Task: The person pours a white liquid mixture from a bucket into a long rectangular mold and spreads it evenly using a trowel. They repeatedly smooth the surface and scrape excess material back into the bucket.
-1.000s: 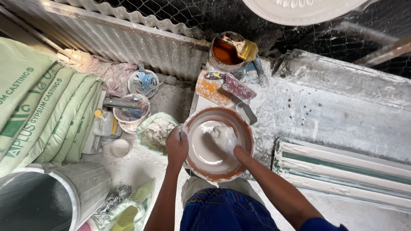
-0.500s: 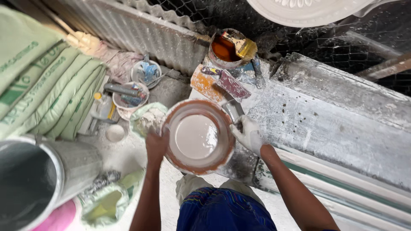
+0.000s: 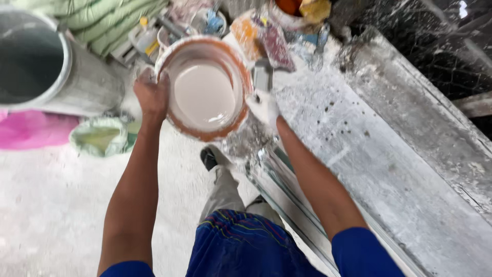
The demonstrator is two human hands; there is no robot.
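- Holding a round orange-rimmed bowl (image 3: 204,87) of pale, smooth liquid, the person grips it from both sides, up off the floor and just beside the near end of the long bench.
- The left hand (image 3: 151,95) clamps the bowl's left rim, fingers curled over the edge and the thumb on the outside.
- The right hand (image 3: 263,106), coated in white, presses on the right rim; its fingers are closed against the bowl wall.
- The bowl tilts a little, the liquid pooled toward its lower right side.
- The bench (image 3: 389,154), splashed with white, runs from the top middle down to the lower right corner of the view.
- A trowel (image 3: 262,76) lies on the bench's far end, just beside the bowl's right rim, near stained rags (image 3: 264,36).
- A large grey drum (image 3: 46,66) stands on the floor at the upper left, well apart from the bowl.
- Green sacks (image 3: 110,15) are stacked behind the drum.
- A small green bag (image 3: 100,136) lies on the dusty floor (image 3: 51,205) below the left hand.
- A shoe (image 3: 208,158) shows under the bowl.
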